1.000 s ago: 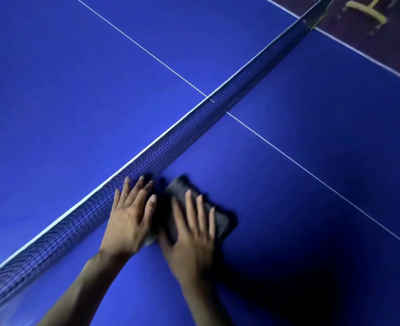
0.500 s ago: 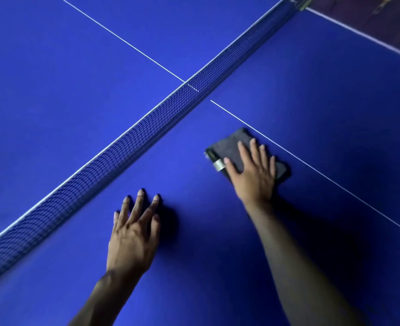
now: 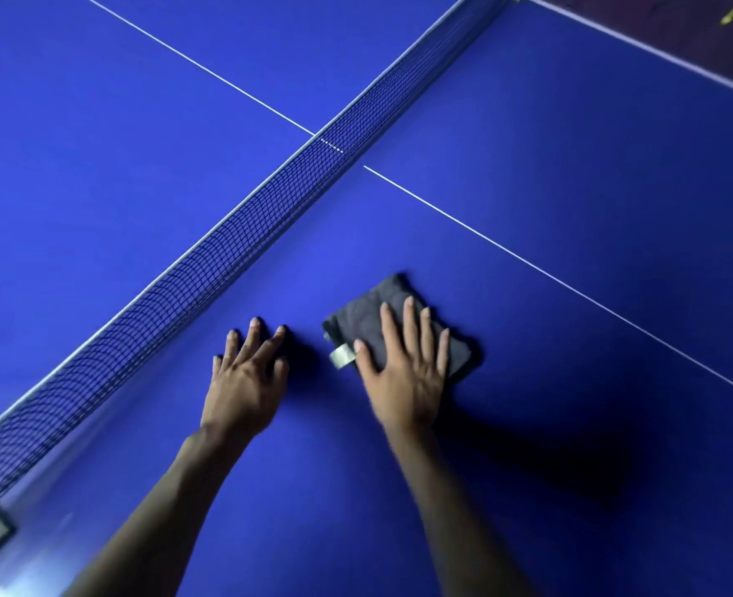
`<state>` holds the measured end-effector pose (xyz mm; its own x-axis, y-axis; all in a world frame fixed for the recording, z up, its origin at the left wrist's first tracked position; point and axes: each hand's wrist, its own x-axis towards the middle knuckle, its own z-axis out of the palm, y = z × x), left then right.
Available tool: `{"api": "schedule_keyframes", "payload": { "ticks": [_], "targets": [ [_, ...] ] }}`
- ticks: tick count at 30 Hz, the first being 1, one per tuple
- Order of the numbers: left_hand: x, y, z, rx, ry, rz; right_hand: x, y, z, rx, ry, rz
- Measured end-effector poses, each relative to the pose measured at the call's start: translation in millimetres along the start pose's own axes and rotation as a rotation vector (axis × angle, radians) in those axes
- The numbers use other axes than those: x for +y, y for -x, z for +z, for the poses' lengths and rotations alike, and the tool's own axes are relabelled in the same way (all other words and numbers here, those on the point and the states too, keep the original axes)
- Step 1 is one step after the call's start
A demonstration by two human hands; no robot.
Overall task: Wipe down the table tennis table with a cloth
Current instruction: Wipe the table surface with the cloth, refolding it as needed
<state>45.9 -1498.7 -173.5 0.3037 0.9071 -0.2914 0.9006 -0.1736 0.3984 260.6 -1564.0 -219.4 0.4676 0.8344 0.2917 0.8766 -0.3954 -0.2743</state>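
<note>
While both palms lie flat on the blue table [image 3: 571, 209], the details run so:
Cloth: dark grey cloth [image 3: 364, 314], folded into a rough square, lying near the middle, right of the net [image 3: 227, 243] and apart from it.
Tag: a pale strip [image 3: 341, 356] at the cloth's left edge, perhaps a label.
Right hand: right hand [image 3: 405, 372] with fingers straight and spread, pressing on the cloth.
Left hand: left hand [image 3: 246, 377] spread flat on bare table, just left of the cloth, holding nothing.
</note>
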Motion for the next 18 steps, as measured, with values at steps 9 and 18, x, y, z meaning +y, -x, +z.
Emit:
{"api": "schedule_keyframes", "payload": {
  "ticks": [9,18],
  "targets": [
    [41.1,32.2,9.6,-0.020,0.054,-0.082,-19.3,113.4,-35.2,-0.087,-0.043,-0.040],
    [40.3,35.6,31.5,-0.025,-0.080,-0.112,104.8,-94.4,7.9,0.064,0.062,0.124]
  ]
}}
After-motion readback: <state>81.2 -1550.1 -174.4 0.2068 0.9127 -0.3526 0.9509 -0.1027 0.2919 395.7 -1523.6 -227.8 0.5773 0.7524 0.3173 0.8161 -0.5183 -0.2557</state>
